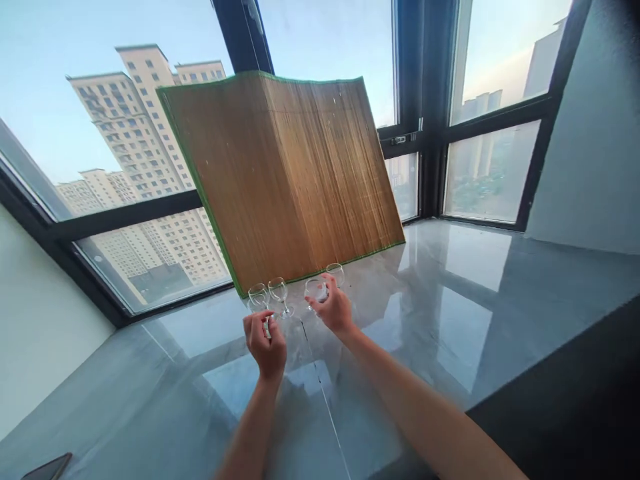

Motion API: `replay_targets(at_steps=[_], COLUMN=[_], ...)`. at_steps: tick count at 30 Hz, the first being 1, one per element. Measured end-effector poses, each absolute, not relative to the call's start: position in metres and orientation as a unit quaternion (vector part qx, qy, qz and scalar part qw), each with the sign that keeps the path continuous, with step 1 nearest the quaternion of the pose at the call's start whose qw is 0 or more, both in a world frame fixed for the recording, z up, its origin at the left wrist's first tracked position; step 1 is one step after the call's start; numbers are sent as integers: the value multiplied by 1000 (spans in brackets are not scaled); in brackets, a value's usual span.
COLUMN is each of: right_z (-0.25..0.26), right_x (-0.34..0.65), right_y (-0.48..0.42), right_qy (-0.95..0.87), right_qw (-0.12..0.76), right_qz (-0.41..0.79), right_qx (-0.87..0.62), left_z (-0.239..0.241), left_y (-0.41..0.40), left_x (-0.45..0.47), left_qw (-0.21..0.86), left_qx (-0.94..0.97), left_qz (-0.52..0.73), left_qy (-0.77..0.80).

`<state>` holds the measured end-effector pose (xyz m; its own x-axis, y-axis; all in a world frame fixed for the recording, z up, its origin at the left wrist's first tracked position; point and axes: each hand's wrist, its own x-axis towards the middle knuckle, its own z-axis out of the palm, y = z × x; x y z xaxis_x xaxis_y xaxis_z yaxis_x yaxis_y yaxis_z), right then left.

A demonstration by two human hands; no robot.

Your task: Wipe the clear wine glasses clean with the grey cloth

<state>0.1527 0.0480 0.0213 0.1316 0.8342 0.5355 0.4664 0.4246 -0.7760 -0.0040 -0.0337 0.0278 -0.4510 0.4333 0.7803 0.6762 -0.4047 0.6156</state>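
Observation:
Several small clear wine glasses stand in a row on the glossy grey sill. My left hand (pixel 267 341) is closed, its fingers curled round the lower part of a wine glass (pixel 259 305); the fingers partly cover it. Just right of it, a second wine glass (pixel 278 291) stands upright on its foot. My right hand (pixel 333 306) grips another wine glass (pixel 315 291) by the bowl, between thumb and fingers. Behind those fingers the rim of a further glass (pixel 335 273) shows, its lower part hidden.
A brown slatted mat (pixel 295 173) with green edging leans against the window behind the glasses. Dark window frames (pixel 430 120) rise around the grey sill (pixel 400 373). A dark flat object (pixel 49 469) lies at the lower left. The sill ends in a dark edge at the right.

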Motion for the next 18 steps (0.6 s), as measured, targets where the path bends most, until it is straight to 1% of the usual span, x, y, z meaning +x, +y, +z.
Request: replay_targets(at_steps=[2, 3, 5, 9, 13, 16, 18], right_z=[17, 14, 11, 9, 12, 15, 17], right_x=[154, 155, 155, 153, 153, 154, 154], right_y=[53, 55, 58, 59, 57, 56, 55], right_qy=[-634, -631, -625, -625, -624, -621, -623], right_qw=[549, 550, 552, 549, 552, 551, 540], right_qz=[150, 144, 137, 135, 132, 111, 106], right_qx=[-524, -528, -535, -538, -537, -546, -555], left_z=[32, 33, 32, 20, 5, -1, -2], left_y=[-33, -32, -28, -16, -3, 2, 3], left_x=[-11, -15, -21, -33, -38, -37, -35], left_qw=[179, 197, 184, 51, -82, -147, -169], left_qx=[-472, -448, -404, -328, -311, -306, -291], left_qz=[-680, -690, -711, -750, -775, -782, -783], left_qy=[-532, -533, -545, -571, -544, -523, -523])
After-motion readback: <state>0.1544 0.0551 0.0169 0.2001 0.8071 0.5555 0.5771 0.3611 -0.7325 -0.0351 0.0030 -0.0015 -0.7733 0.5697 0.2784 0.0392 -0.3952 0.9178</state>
